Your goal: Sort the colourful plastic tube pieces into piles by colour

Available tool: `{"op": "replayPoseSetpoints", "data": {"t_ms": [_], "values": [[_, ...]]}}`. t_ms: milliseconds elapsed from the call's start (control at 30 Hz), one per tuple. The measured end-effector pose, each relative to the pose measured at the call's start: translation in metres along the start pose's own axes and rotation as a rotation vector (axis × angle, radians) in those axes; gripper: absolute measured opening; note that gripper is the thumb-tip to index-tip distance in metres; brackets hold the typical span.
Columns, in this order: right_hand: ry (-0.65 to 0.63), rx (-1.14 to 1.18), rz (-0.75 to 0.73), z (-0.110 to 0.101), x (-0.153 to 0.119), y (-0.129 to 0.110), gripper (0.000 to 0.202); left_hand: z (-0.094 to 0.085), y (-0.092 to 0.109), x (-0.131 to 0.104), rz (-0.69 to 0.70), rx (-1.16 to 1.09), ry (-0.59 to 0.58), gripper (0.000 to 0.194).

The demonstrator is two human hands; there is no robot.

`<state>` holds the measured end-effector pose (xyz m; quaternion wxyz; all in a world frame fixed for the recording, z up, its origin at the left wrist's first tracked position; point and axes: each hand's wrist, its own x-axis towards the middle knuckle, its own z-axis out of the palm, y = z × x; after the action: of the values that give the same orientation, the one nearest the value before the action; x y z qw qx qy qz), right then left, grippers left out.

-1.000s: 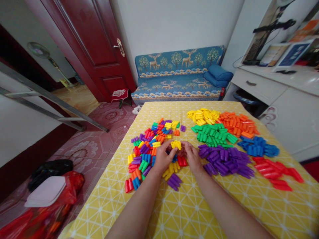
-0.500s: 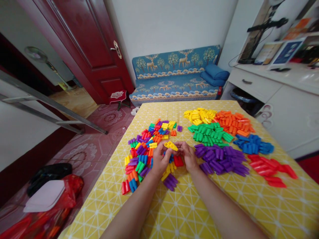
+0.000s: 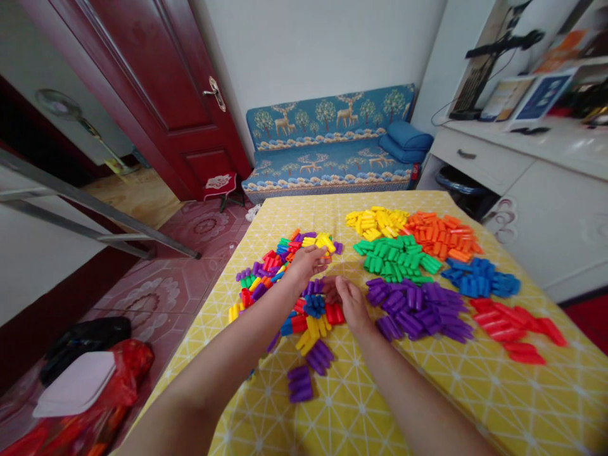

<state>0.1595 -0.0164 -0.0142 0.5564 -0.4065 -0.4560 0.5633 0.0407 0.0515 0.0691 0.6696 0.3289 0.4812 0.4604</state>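
My left hand (image 3: 306,265) reaches over the far part of a mixed-colour heap of plastic tube blocks (image 3: 273,259). Its fingers are closed at a yellow tube block (image 3: 327,243), which overlaps other yellow blocks behind it. My right hand (image 3: 349,299) is open, palm turned left, fingers apart, between the heap and the purple pile (image 3: 420,307); nothing shows in it. Below it lie red blocks (image 3: 334,313) and a dark blue block (image 3: 314,306). A lone purple block (image 3: 299,384) rests nearer to me. My left forearm hides part of the heap.
Sorted piles of yellow (image 3: 377,221), orange (image 3: 441,234), green (image 3: 396,256), blue (image 3: 481,277) and red blocks (image 3: 515,326) lie on the right of the yellow tablecloth (image 3: 361,405). A blue sofa (image 3: 327,142) stands beyond the table, a white cabinet (image 3: 546,209) to the right.
My left hand has moved away from me with the yellow block, apart from my right hand. My right hand has opened a little. A purple block now lies on the cloth near my left forearm.
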Motion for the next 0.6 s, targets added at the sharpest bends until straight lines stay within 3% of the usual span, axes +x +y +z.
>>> {"op": "replayPoseSetpoints", "data": {"t_ms": [133, 200, 433, 600], "values": [[0.003, -0.012, -0.003, 0.001, 0.000, -0.001, 0.046, 0.013, 0.008, 0.040, 0.208, 0.309, 0.053, 0.016], [0.003, -0.013, 0.003, 0.001, 0.000, -0.002, 0.047, 0.017, 0.012, 0.060, 0.246, 0.385, 0.071, 0.020], [-0.003, -0.021, 0.011, 0.003, 0.000, -0.005, 0.044, 0.026, 0.011, 0.119, 0.192, 0.503, 0.059, 0.023], [-0.006, -0.037, 0.023, 0.005, 0.000, -0.008, 0.047, 0.055, 0.010, 0.135, 0.195, 0.450, -0.017, 0.010]]}}
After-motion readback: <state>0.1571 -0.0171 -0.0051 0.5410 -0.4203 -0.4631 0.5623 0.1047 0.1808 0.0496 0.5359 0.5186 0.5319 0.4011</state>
